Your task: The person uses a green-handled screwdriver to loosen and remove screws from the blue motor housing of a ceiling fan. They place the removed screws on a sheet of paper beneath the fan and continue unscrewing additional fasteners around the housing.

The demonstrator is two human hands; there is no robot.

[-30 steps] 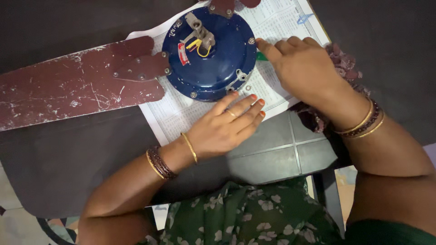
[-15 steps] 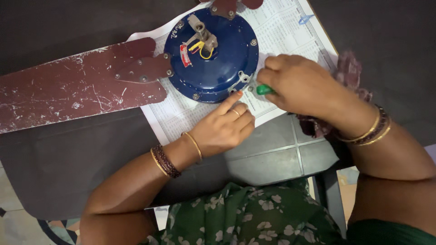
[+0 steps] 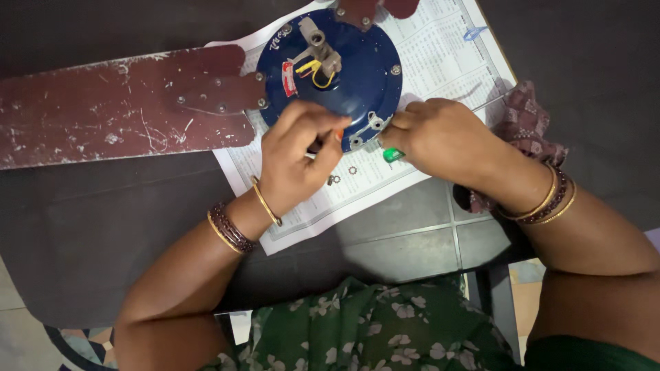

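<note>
The blue fan motor housing (image 3: pixel 330 75) lies flat on a printed paper sheet (image 3: pixel 440 62), directly ahead of both hands. The left hand (image 3: pixel 299 154) rests its curled fingers on the housing's near rim. The right hand (image 3: pixel 440 137) is closed around a green-handled tool (image 3: pixel 392 154), pressed beside the same rim. Both hands are equally near. Small washers (image 3: pixel 342 175) lie loose on the paper between the hands. A maroon blade (image 3: pixel 124 103) extends leftward.

1 small red rectangular label (image 3: pixel 289 77) sat on the blue motor housing (image 3: pixel 357 82), left of its centre. A white printed paper sheet (image 3: pixel 426 69) lay beneath it on the table (image 3: pixel 103 227).
</note>
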